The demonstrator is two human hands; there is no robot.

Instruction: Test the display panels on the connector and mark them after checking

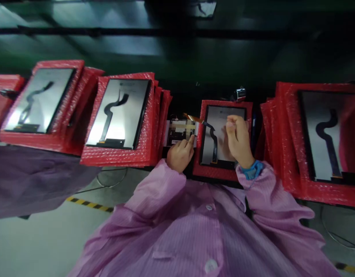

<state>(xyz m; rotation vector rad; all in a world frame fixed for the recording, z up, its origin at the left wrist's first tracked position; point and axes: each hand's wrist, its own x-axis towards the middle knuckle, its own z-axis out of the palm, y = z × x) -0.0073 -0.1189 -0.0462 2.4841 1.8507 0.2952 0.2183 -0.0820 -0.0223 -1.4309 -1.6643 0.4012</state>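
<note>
My left hand rests at the near edge of a small device with a dark, part-covered inside. Its index finger is stretched out onto the device's right side, while the other fingers are loosely curled. Right of it, a display panel lies on red bubble-wrap sheets. From this panel a black flex cable runs up and left, its orange end reaching over toward the device. Above the panel's right part is my right hand, thumb and fingers closed together. Whatever they may pinch is too small to make out.
On the left, more display panels lie on stacked red bubble-wrap sheets. Another panel sits on a stack at right. A small metal object stands behind the middle panel. A co-worker's purple sleeve reaches in from the left.
</note>
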